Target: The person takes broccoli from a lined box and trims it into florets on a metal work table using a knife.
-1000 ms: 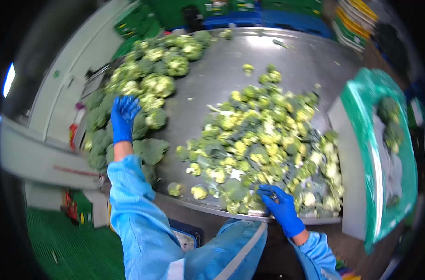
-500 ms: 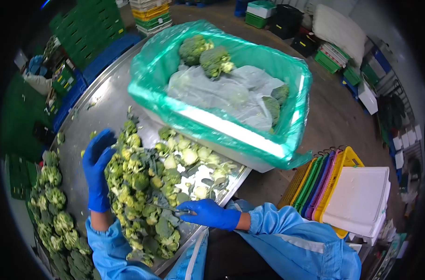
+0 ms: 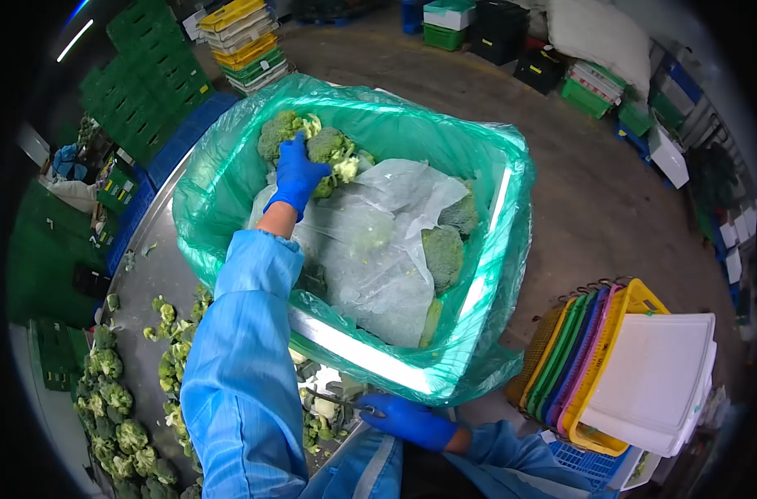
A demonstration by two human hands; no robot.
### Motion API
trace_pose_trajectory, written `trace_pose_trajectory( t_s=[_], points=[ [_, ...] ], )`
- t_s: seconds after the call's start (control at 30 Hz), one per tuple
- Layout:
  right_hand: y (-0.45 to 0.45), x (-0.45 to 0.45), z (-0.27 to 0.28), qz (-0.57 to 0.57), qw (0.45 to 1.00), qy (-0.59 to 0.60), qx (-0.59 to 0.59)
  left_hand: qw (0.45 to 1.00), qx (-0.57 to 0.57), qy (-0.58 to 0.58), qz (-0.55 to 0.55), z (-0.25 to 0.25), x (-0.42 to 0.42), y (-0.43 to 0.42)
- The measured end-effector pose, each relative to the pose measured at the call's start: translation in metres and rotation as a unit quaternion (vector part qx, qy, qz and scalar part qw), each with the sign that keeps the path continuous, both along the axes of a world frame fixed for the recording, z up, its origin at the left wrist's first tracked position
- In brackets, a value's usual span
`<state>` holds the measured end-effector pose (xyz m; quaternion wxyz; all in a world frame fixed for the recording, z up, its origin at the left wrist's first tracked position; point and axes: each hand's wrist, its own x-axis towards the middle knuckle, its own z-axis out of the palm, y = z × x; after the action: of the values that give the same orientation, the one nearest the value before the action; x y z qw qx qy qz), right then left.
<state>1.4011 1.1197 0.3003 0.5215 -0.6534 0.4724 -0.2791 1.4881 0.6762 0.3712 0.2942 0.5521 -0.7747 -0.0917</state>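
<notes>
My left hand (image 3: pixel 296 176), in a blue glove, reaches into a crate (image 3: pixel 358 353) lined with green plastic. Its fingers grip a broccoli head (image 3: pixel 279 133) at the crate's far left corner, and the thumb points right. Beside it rests another broccoli head (image 3: pixel 332 148). A translucent sheet (image 3: pixel 370 237) covers much of the inside, with more broccoli (image 3: pixel 442 256) showing along the right wall. Low in front of my body, my gloved right hand (image 3: pixel 412 422) is closed on a knife (image 3: pixel 329 398), its blade pointing left over the trimmings.
Under the crate is a metal table (image 3: pixel 141 287). Broccoli pieces (image 3: pixel 175 358) lie on it left of my sleeve, and a row of broccoli heads (image 3: pixel 116 407) runs along its left edge. Coloured baskets (image 3: pixel 574 358) and a white lid (image 3: pixel 653 378) stand at right. Stacked crates (image 3: pixel 245 50) are behind.
My left hand has moved from above the broccoli pile up and into the crate, onto a broccoli head there. My right hand still holds the knife low. The view has shifted towards the crate.
</notes>
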Motion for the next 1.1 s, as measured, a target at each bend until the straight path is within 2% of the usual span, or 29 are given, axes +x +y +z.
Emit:
trace_pose_trajectory(
  t_s=[0.03,0.07,0.1,0.13,0.17,0.23,0.27,0.3,0.37,0.4,0.43,0.47,0.5,0.57,0.6,0.63,0.7,0.77,0.8,0.83,0.9,0.97,1.0,1.03,1.1],
  points=[
    [0.003,-0.001,-0.006,0.001,1.0,-0.005,0.001,0.998,-0.016,-0.011,0.056,0.004,-0.001,0.007],
    [0.008,-0.001,-0.012,-0.019,0.999,-0.034,-0.003,0.998,-0.015,-0.017,0.059,0.003,0.009,0.007],
    [0.007,-0.004,-0.007,-0.038,0.997,-0.063,-0.008,0.992,0.066,0.096,0.055,0.0,0.025,0.001],
    [0.001,-0.01,0.005,-0.006,0.999,-0.039,0.036,0.966,0.141,0.211,0.05,0.015,0.029,0.007],
    [0.003,-0.01,0.0,-0.002,0.998,-0.044,0.036,0.881,0.309,0.357,0.042,0.032,0.048,0.02],
    [0.008,-0.008,-0.014,-0.037,0.995,-0.081,0.05,0.779,0.418,0.467,0.022,0.081,0.081,0.075],
    [0.007,-0.008,-0.016,-0.05,0.994,-0.083,0.057,0.745,0.427,0.512,-0.017,0.085,0.106,0.09],
    [0.002,-0.011,0.008,-0.053,0.996,-0.03,0.064,0.707,0.435,0.555,-0.054,0.086,0.134,0.108],
    [-0.003,-0.008,0.029,-0.096,0.99,-0.074,0.073,0.64,0.409,0.646,-0.076,0.088,0.178,0.157],
    [-0.006,0.0,0.03,-0.119,0.981,-0.142,0.061,0.647,0.377,0.66,-0.051,0.101,0.184,0.198],
    [-0.007,0.007,0.031,-0.143,0.966,-0.207,0.052,0.625,0.368,0.688,-0.034,0.099,0.203,0.229],
    [-0.014,0.008,0.038,-0.121,0.985,-0.119,-0.009,0.682,0.32,0.656,0.046,0.102,0.212,0.265],
    [-0.021,0.012,0.056,-0.114,0.987,-0.081,-0.08,0.73,0.271,0.614,0.125,0.103,0.217,0.299],
    [-0.035,0.024,0.065,-0.076,0.966,0.011,-0.246,0.617,0.374,0.676,0.149,0.087,0.239,0.351],
    [-0.04,0.033,0.072,-0.052,0.961,0.011,-0.273,0.61,0.35,0.684,0.194,0.067,0.252,0.377],
    [-0.043,0.046,0.079,-0.028,0.954,0.01,-0.297,0.608,0.382,0.67,0.188,0.051,0.262,0.398],
    [-0.046,0.073,0.089,0.019,0.933,0.039,-0.356,0.554,0.467,0.657,0.207,0.045,0.263,0.43],
    [-0.042,0.1,0.078,0.054,0.925,0.089,-0.366,0.511,0.484,0.683,0.197,0.033,0.267,0.449],
    [-0.04,0.112,0.076,0.053,0.927,0.11,-0.356,0.543,0.483,0.661,0.183,0.035,0.264,0.455],
    [-0.04,0.12,0.078,0.06,0.923,0.11,-0.364,0.602,0.46,0.608,0.237,0.046,0.254,0.46],
    [-0.034,0.128,0.077,0.057,0.924,0.096,-0.366,0.585,0.477,0.595,0.277,0.039,0.261,0.469],
    [-0.033,0.125,0.058,0.002,0.923,0.101,-0.37,0.608,0.45,0.562,0.336,0.036,0.259,0.473],
    [-0.029,0.116,0.039,0.025,0.92,0.156,-0.36,0.609,0.436,0.623,0.229,0.036,0.257,0.473],
    [-0.023,0.112,0.031,0.032,0.919,0.157,-0.361,0.654,0.407,0.601,0.213,0.027,0.25,0.473],
    [0.002,0.108,0.018,-0.018,0.931,0.15,-0.331,0.599,0.457,0.607,0.254,0.004,0.249,0.482]
  ],
)
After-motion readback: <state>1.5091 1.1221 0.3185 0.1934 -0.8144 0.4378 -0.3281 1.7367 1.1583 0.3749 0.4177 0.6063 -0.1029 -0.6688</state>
